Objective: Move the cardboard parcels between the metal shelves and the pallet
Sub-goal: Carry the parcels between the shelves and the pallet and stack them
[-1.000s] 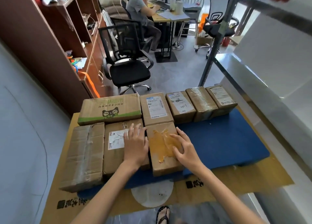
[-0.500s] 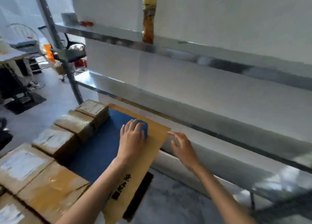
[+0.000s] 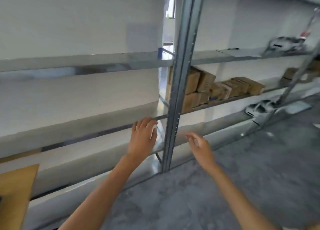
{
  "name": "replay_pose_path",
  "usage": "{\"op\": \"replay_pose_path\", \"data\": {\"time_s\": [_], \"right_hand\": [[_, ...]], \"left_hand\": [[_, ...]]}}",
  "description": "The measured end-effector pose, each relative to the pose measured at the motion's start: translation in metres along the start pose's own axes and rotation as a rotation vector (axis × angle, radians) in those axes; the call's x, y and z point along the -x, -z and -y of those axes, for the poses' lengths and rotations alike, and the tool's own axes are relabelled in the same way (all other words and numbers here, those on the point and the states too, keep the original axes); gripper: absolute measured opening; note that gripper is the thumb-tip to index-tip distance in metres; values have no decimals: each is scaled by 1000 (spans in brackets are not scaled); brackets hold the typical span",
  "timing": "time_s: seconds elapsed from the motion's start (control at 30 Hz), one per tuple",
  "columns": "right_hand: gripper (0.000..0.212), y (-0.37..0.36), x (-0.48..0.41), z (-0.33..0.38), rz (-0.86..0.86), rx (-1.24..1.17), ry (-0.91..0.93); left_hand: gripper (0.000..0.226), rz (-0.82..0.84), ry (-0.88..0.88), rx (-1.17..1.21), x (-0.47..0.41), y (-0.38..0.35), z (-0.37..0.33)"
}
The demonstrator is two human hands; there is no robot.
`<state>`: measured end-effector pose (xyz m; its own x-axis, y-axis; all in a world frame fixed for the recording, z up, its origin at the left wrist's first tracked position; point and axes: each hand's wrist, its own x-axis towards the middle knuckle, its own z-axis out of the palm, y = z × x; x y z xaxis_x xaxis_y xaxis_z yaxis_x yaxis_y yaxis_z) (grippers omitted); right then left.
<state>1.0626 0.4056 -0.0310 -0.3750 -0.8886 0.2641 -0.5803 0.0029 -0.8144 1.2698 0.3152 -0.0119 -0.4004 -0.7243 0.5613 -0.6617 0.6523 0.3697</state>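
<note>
**Hands empty, heading for the shelf stock**

The cardboard parcels sit on the middle shelf of the bay right of the steel upright. They are stacked 2 high at the left end, with a lower row running right. More brown boxes lie farther along, too blurred to detail. The metal shelves in the left bay show no parcels.

Your left hand is spread loose and holds nothing, in front of the lower shelf edge; can't tell if it touches. Your right hand is just right of the upright, fingers loosely apart, also empty. Both are well short of the parcels.

The corner of a brown cardboard sheet shows at lower left; the pallet itself is not in view.

The step looks like the approach for a pickup, shelf to pallet. For the next move you likely need to shift right, clear the upright, and take 1 top parcel with 2 hands.
</note>
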Motion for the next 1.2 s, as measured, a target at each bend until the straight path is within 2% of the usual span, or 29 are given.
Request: {"op": "replay_pose_path", "data": {"time_s": [0.17, 0.3, 0.43, 0.93, 1.07, 1.2], "right_hand": [[31, 56, -4, -36, -81, 16, -54], [24, 88, -25, -65, -104, -10, -115], [24, 111, -72, -93, -144, -11, -139], [23, 178, -234, -177, -131, 23, -202], [23, 198, -290, -192, -98, 11, -221], [24, 213, -356, -198, -43, 29, -144]], "left_hand": [[27, 115, -74, 91, -37, -59, -48], [35, 179, -121, 158, -72, -101, -74], [25, 224, -124, 205, -114, -146, -85], [29, 282, -90, 154, -254, -260, -111], [27, 229, -45, 122, -287, -288, -122], [28, 197, 70, 122, -322, -321, -141]]}}
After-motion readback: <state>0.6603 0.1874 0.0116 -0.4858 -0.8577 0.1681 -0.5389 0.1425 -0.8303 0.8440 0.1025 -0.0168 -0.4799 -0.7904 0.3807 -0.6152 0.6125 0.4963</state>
